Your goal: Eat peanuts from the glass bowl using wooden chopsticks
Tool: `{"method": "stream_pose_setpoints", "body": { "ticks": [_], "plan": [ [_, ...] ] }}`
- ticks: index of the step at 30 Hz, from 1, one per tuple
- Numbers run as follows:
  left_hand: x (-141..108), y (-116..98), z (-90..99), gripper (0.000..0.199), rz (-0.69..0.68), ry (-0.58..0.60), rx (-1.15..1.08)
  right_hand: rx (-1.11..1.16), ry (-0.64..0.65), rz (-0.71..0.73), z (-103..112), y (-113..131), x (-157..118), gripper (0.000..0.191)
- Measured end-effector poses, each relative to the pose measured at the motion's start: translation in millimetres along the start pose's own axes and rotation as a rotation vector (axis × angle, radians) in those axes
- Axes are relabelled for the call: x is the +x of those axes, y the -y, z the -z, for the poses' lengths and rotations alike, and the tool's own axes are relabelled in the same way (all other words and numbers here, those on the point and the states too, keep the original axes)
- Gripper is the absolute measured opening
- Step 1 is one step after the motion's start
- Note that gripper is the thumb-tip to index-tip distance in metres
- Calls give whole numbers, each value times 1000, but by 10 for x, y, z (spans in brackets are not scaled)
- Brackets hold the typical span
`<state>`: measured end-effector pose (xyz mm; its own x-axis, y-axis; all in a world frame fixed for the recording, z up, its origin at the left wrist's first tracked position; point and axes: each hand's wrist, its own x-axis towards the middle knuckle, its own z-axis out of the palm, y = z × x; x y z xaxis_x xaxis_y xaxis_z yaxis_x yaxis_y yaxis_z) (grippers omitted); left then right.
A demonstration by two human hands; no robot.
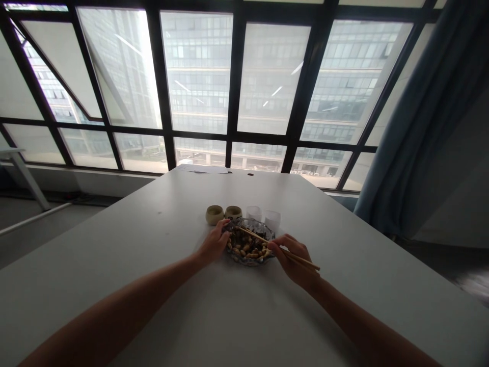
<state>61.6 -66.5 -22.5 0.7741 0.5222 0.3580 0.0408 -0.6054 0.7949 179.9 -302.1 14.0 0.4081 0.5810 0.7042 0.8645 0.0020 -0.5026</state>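
A clear cut-glass bowl (250, 262) stands on the white table in front of me. Peanuts in their shells (242, 250) fill its near part, and small dark pieces too small to name lie behind them. My left hand (214, 243) grips the bowl's left rim, thumb and fingers bent around the edge. In my right hand (295, 259), at the bowl's right side, is a pair of wooden chopsticks (252, 234). Their tips reach left over the dark pieces; whether anything is pinched between them is too small to see.
Just behind the bowl stand two beige cups (214, 215) and two whitish translucent cups (272, 219) in a row. Papers (202, 168) lie at the table's far end by the windows. A blue curtain (397, 137) hangs at the right.
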Motion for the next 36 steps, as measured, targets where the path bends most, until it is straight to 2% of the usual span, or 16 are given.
{"method": "stream_pose_setpoints", "body": {
  "ticks": [11, 19, 23, 27, 32, 36],
  "plan": [
    [22, 49, -23, 45, 24, -69, -80, 100, -26, -235, -47, -63, -61, 41],
    [56, 108, -28, 45, 33, -80, -116, 428, -204, -509, -143, -277, -14, 50],
    [70, 140, -32, 45, 25, -90, -118, 541, -248, -609, -164, -359, -5, 50],
    [70, 146, -28, 44, 28, -89, -118, 553, -252, -615, -161, -367, -11, 50],
    [69, 146, -30, 43, 24, -84, -142, 497, -208, -544, -138, -317, -2, 51],
    [73, 162, -34, 42, 20, -105, -157, 465, -223, -510, -147, -294, 6, 55]
  ]
}}
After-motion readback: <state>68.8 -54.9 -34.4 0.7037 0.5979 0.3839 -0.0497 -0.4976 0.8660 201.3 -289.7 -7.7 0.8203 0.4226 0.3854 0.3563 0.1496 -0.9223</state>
